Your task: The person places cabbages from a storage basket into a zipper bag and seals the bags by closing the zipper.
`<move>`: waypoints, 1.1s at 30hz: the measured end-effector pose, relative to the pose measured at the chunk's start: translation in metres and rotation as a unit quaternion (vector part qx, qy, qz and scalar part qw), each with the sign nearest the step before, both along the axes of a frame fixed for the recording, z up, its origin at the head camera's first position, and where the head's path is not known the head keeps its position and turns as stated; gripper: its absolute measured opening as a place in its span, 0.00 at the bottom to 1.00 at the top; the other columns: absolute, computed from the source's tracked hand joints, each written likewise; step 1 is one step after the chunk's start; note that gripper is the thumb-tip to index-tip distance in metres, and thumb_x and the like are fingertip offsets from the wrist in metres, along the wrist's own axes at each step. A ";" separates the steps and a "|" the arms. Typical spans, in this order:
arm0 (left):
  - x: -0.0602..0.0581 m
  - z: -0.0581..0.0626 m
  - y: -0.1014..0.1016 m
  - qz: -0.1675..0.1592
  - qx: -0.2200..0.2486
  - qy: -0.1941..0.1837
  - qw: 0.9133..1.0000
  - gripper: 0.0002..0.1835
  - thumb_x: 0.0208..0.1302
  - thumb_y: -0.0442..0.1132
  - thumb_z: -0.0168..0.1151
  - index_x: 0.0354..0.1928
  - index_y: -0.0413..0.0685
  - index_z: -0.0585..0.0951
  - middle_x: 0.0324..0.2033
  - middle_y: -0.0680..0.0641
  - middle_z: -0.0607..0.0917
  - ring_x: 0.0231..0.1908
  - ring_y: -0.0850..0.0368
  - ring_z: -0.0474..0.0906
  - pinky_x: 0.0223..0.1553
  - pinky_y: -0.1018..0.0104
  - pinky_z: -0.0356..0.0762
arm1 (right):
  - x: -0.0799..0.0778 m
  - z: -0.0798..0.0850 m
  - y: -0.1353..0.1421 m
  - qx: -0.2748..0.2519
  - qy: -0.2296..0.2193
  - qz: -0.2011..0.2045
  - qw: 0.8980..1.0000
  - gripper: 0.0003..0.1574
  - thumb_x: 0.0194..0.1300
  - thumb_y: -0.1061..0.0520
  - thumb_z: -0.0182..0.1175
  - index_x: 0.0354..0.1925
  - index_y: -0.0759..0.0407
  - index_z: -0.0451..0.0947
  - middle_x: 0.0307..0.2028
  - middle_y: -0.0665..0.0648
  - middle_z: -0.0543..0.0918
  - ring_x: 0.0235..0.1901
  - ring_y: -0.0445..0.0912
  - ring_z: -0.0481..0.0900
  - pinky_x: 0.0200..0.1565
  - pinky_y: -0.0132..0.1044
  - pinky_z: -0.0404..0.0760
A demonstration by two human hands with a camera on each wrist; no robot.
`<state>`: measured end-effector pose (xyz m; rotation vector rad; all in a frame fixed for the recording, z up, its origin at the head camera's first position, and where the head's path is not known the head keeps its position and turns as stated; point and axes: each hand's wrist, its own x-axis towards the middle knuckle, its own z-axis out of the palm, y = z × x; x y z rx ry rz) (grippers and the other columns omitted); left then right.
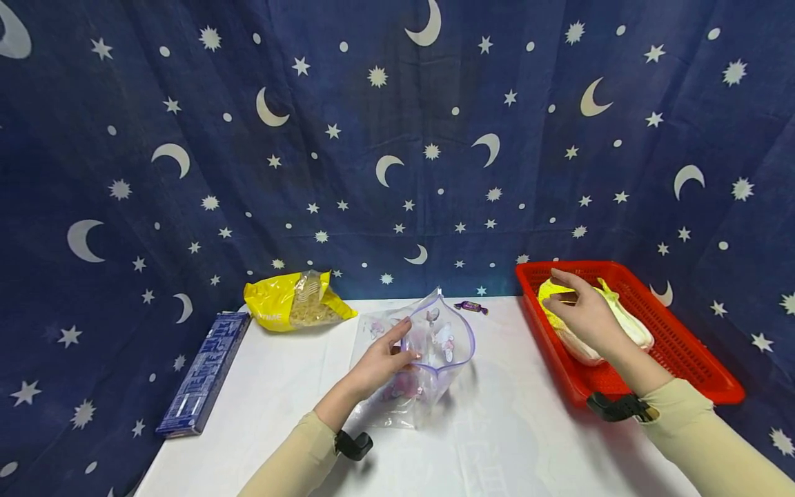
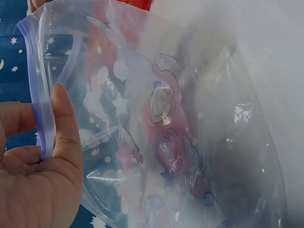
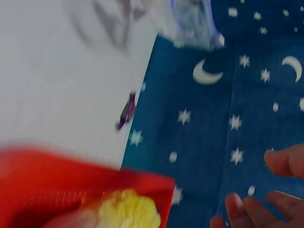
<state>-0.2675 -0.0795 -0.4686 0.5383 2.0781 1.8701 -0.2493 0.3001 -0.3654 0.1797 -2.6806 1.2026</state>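
Left hand pinches zip bag by rim; right hand, half-open, empty, near cabbage. Risk: bag mouth could collapse if the lone pinch slips.

Yellow bag's lettering ends in "ME".

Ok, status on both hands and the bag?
Left hand pinching the bag at its rim. Right hand empty, near the red basket. Bag mouth open, nothing seen blocking it.
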 end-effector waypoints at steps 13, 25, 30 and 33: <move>0.002 0.000 -0.002 0.007 0.004 -0.001 1.000 0.40 0.70 0.31 0.62 0.79 0.38 0.56 0.80 0.41 0.50 0.48 0.52 0.82 0.48 0.60 0.86 | -0.023 0.006 0.056 0.041 -0.072 -0.020 0.996 0.57 0.72 0.48 0.63 0.78 0.75 0.42 0.71 0.83 0.55 0.68 0.78 0.56 0.65 0.72 0.64; 0.001 -0.002 -0.001 0.004 0.004 0.004 1.000 0.40 0.69 0.32 0.63 0.79 0.40 0.58 0.80 0.42 0.50 0.46 0.54 0.82 0.47 0.61 0.87 | -0.035 -0.009 0.082 0.095 -0.157 0.032 0.983 0.66 0.68 0.43 0.67 0.77 0.77 0.37 0.70 0.86 0.54 0.66 0.79 0.56 0.63 0.74 0.65; 0.001 -0.002 0.000 0.003 0.000 0.010 1.000 0.40 0.69 0.32 0.64 0.79 0.38 0.58 0.80 0.42 0.50 0.45 0.55 0.82 0.46 0.62 0.87 | -0.039 -0.015 0.090 0.100 -0.197 0.044 0.974 0.65 0.68 0.43 0.66 0.77 0.77 0.38 0.69 0.86 0.55 0.64 0.78 0.59 0.61 0.73 0.69; 0.001 -0.002 0.002 0.004 -0.004 0.014 1.000 0.41 0.68 0.32 0.65 0.79 0.38 0.58 0.80 0.44 0.51 0.45 0.55 0.82 0.45 0.63 0.87 | -0.041 -0.020 0.095 0.088 -0.227 0.051 0.968 0.65 0.68 0.43 0.66 0.77 0.76 0.36 0.69 0.86 0.52 0.64 0.78 0.60 0.59 0.70 0.74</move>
